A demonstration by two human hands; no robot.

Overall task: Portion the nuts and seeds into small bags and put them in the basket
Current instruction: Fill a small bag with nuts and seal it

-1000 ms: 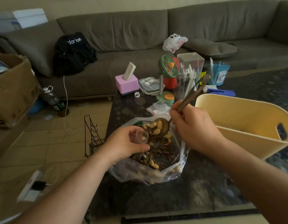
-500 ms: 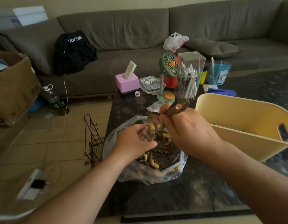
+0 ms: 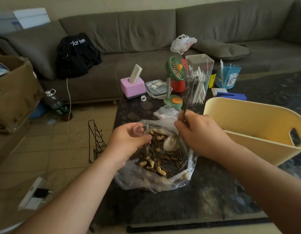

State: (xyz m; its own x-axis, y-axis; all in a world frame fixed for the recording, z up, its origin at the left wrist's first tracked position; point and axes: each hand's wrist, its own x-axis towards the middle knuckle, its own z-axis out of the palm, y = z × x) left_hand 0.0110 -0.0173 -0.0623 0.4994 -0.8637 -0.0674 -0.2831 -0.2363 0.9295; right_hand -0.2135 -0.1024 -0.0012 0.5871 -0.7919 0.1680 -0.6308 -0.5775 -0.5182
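A large clear plastic bag (image 3: 163,184) of peanuts and striped sunflower seeds (image 3: 161,157) lies open on the dark table. My left hand (image 3: 127,142) pinches a small clear bag (image 3: 140,130) open over it. My right hand (image 3: 200,134) grips a dark-handled spoon (image 3: 170,143), handle up, its blurred bowl down just above the seeds. The yellow basket (image 3: 247,115) stands to the right, touching my right forearm.
A stack of small clear bags (image 3: 165,112) lies behind the big bag. Further back stand a green desk fan (image 3: 175,78), a clear box of pens (image 3: 197,85), a pink holder (image 3: 133,85) and a blue cup (image 3: 228,76). A wire rack (image 3: 95,141) stands on the floor at left.
The spoon tipped its peanuts toward the small bag, then swung back down with its bowl over the seeds. My left hand kept the small bag open in about the same place.
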